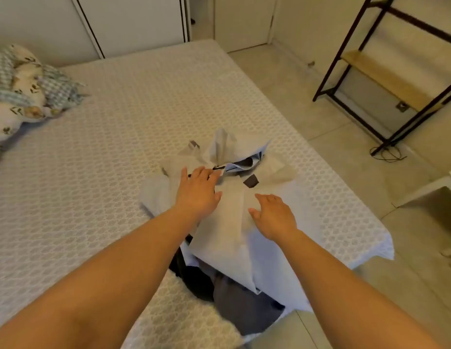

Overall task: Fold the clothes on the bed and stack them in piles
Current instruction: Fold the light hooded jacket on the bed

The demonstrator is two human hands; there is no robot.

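Note:
A heap of pale, whitish clothes (227, 222) lies near the bed's right front corner, with dark grey and black garments (242, 306) under it at the front edge. My left hand (198, 191) rests flat on the left side of the heap, fingers straight and spread toward a dark label. Over the heap's middle is my right hand (272, 215), fingers relaxed and slightly bent, holding nothing. I cannot tell whether it touches the cloth. The bed (98, 152) has a white patterned cover.
A rumpled printed blanket (22, 91) lies at the bed's far left. White wardrobe doors (128, 21) stand behind the bed. A black metal shelf rack (395, 71) stands on the tiled floor at right, with a cable (388, 154) by its foot.

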